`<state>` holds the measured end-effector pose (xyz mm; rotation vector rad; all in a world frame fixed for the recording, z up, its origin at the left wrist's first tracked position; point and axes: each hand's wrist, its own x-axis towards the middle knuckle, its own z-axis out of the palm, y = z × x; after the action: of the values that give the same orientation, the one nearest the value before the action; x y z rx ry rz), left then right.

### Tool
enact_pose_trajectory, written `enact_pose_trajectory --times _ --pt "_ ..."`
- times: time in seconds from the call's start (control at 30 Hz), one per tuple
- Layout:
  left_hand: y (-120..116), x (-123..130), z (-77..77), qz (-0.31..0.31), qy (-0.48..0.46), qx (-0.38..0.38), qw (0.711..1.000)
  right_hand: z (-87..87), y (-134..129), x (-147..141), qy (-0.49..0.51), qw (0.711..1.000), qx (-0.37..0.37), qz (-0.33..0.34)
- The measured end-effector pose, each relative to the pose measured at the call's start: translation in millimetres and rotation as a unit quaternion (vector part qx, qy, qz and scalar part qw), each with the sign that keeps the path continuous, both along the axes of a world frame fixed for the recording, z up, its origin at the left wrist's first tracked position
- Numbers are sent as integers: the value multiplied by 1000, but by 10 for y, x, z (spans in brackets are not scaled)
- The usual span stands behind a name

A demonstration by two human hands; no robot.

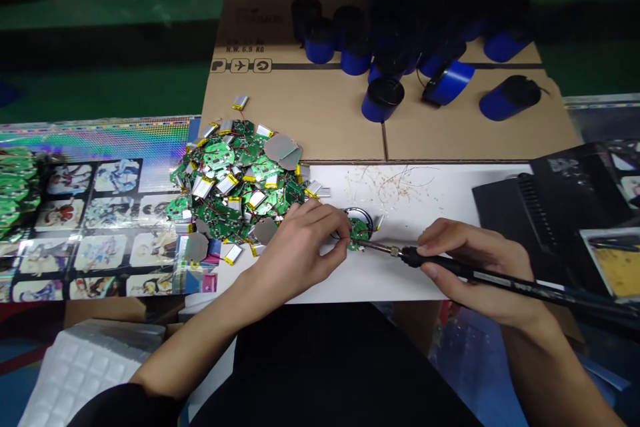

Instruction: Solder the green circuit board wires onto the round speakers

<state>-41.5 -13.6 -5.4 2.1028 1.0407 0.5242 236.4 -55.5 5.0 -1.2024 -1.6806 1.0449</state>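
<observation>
A person is working at a white-topped bench (425, 197), with a flattened cardboard carton (300, 113) lying behind it, its print reading "N.W. 6.9 KG". Blue cylindrical housings with black caps (383, 100) are standing or lying on the carton, while a large heap of green circuit boards and pouch batteries (240, 180) is sitting at the bench's left, showing plenty left unworked. Fine wire clippings (385, 183) are scattering across the white surface. The left hand (295, 250) is closing its grip on a small green circuit board (358, 235) set on a round speaker-like disc (359, 217), while the right hand (475, 260) is pressing its grip around a black soldering iron (500, 277), the tip reaching the board's edge.
</observation>
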Motion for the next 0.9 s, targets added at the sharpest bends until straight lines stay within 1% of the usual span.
enact_pose_trajectory --times 0.07,0.23,0.67,0.77,0.9 --pt "0 -2 0 1 4 1 1000 -9 -2 5 0 1000 0 -1" --pt "-1 -7 -9 1 9 -1 1000 -15 11 10 7 1000 6 22" --pt "-1 0 0 -2 10 7 1000 0 48 -8 15 999 27 37" --pt "-9 -4 -1 -2 11 1 1000 42 52 26 20 999 41 21" --pt "-9 -5 -1 -1 8 5 1000 96 -4 162 8 997 66 -34"
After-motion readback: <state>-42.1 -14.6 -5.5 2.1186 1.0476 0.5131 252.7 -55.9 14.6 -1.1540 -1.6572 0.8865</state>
